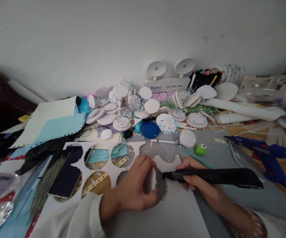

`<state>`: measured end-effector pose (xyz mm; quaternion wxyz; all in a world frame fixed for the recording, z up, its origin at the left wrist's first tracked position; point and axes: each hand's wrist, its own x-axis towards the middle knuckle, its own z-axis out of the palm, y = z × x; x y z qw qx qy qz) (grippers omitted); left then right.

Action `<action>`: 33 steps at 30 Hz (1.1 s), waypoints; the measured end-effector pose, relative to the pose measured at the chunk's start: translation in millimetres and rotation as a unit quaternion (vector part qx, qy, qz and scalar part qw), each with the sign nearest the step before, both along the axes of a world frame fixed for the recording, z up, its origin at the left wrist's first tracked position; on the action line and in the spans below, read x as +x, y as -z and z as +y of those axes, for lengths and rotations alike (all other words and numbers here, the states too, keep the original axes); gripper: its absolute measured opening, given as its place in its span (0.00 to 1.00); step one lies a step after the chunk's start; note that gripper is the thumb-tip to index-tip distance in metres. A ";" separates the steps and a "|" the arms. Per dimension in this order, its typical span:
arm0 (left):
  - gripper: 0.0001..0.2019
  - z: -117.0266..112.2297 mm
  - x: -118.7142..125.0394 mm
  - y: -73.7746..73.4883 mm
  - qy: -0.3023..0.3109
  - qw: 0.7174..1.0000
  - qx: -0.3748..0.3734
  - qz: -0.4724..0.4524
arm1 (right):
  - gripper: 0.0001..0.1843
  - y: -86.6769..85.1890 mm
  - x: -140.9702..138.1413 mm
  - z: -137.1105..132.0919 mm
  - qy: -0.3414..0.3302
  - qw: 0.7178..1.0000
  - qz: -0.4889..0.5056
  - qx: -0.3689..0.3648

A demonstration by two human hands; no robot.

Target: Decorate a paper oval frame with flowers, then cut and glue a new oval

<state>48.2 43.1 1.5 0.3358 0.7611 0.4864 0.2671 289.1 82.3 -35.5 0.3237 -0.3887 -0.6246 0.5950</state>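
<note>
My left hand (133,186) is closed in a pinch on a white foam disc (152,180) that stands partly lifted out of the white foam sheet (172,211). My right hand (197,181) grips a long black cutting tool (214,177) held flat, its tip pointing left at the disc's edge. The sheet has several round holes cut in it (97,155), showing the table beneath.
A dark phone (65,178) lies on the sheet at left. A blue glue gun (264,155) rests at right. Behind are piles of white foam discs (133,105), a blue lid (149,129), a green punch (200,149), markers (204,77) and paper sheets (56,125).
</note>
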 end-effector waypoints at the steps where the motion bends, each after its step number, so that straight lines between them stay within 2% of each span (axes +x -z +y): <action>1: 0.21 -2.2 -3.4 -0.4 -0.007 1.000 -0.012 -0.011 | 0.08 -1.0 -0.6 -0.3 -0.001 1.000 -0.001 0.005; 3: 0.22 -7.8 -11.8 2.1 -0.042 0.998 -0.027 -0.034 | 0.08 -2.6 -1.7 -0.8 -0.003 1.000 -0.003 0.014; 5: 0.20 -14.0 -21.8 7.0 -0.100 0.993 -0.027 -0.055 | 0.08 -3.5 -2.8 -1.0 -0.005 1.000 -0.005 0.021; 7: 0.17 -20.2 -30.8 9.3 -0.132 0.989 -0.024 -0.062 | 0.08 -4.0 -3.8 -1.1 -0.009 1.000 -0.006 0.025; 11: 0.12 -33.7 -35.7 -1.9 -0.127 0.992 -0.013 -0.014 | 0.08 -4.9 -4.1 -0.9 -0.018 0.999 -0.012 0.025; 15: 0.17 -50.5 -23.6 -10.6 -0.081 0.992 0.011 0.093 | 0.12 -3.3 -2.0 0.4 -0.042 0.999 -0.001 0.007; 18: 0.22 -59.9 -10.5 -2.8 -0.061 0.982 0.054 0.173 | 0.13 -2.8 -1.9 1.2 -0.051 0.999 0.001 0.003; 20: 0.23 -61.0 -1.9 4.4 -0.073 0.972 0.082 0.209 | 0.13 -5.7 -3.4 0.5 -0.054 0.998 -0.010 0.002; 22: 0.20 -57.4 5.2 9.2 -0.101 0.965 0.088 0.227 | 0.13 -12.1 -6.2 -1.4 -0.053 0.998 -0.039 0.009; 26: 0.02 -45.2 12.6 11.2 -0.144 0.960 0.077 0.228 | 0.12 -26.0 -17.1 -6.4 -0.030 0.995 -0.088 0.048; 29: 0.06 -41.2 12.7 11.8 -0.163 0.964 0.064 0.201 | 0.11 -24.6 -30.6 -7.3 0.019 0.998 -0.043 0.035; 33: 0.10 -41.1 5.3 13.1 -0.226 0.965 0.023 0.134 | 0.09 -12.8 -47.9 -5.4 0.095 0.995 -0.009 0.021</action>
